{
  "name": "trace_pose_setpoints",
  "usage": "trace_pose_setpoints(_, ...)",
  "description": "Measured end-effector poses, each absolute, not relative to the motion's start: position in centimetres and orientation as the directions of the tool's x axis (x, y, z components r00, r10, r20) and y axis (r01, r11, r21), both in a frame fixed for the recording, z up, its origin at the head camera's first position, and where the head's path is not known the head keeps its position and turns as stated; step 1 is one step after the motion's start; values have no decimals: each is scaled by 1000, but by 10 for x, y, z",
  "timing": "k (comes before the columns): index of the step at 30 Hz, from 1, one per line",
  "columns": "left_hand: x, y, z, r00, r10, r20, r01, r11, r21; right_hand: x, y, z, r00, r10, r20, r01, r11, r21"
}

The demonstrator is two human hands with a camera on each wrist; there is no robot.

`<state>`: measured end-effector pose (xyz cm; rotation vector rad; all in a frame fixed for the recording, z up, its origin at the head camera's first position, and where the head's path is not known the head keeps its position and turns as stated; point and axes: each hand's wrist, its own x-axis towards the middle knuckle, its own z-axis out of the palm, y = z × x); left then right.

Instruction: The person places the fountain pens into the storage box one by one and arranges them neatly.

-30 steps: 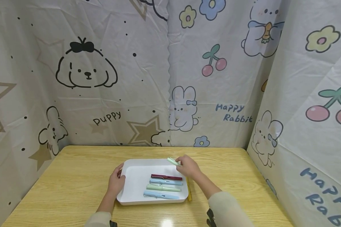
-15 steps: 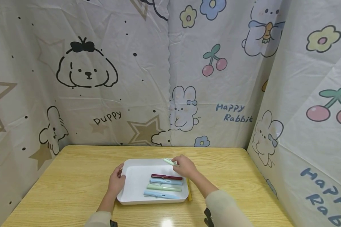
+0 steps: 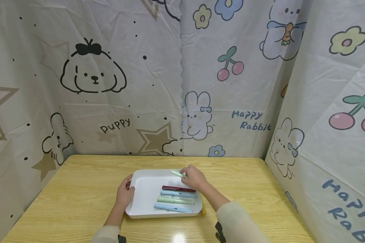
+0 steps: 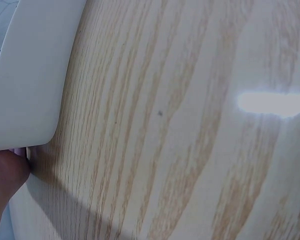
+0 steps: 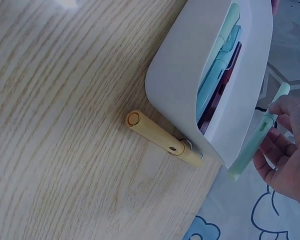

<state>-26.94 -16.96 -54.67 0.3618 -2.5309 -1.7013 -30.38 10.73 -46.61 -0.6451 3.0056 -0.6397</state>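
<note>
A white tray stands on the table with pens lying side by side in its right half: a dark red pen, a light blue pen, a green pen and another light blue pen. My left hand grips the tray's left side, thumb at the rim. Over the tray's far right part, my right hand pinches a pale green pen between thumb and fingers. The right wrist view shows a yellow pen on the table beside the tray's right wall.
The wooden table reaches back to a patterned cloth hanging behind it. Another cloth side closes off the right. Bright glare lies on the table's near part.
My right hand has moved left over the tray's far edge, carrying the pale green pen. My left hand and the pens in the tray stay put.
</note>
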Motion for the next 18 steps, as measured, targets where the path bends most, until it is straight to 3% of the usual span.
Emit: trace_pose_setpoints(18,-267,-169,-544,-970,-230,-81,-158,342,926,-303,95,-468,-908,-417,32,-401,848,-346)
